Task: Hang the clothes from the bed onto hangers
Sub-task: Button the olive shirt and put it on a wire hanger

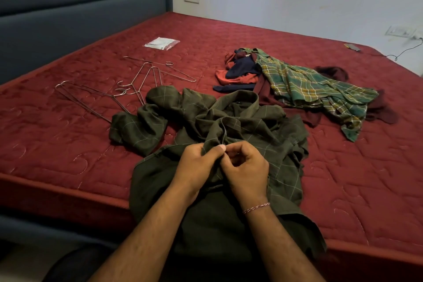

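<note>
A dark olive checked shirt (240, 121) lies crumpled on the red mattress (68, 144) near its front edge, its lower part hanging over the side. My left hand (196, 167) and my right hand (245, 169) meet over its front placket, both pinching the fabric just below the collar. Several wire hangers (137, 80) lie loose to the left of the shirt. A pile of other clothes sits to the right: a green plaid shirt (309, 84), a maroon garment (380, 107), and red and navy pieces (240, 71).
A clear plastic packet (161, 43) lies further back on the mattress. A padded blue headboard (80, 7) rises on the left. At the far right corner lie a small device (352, 47) and a cable by a wall socket (400, 31).
</note>
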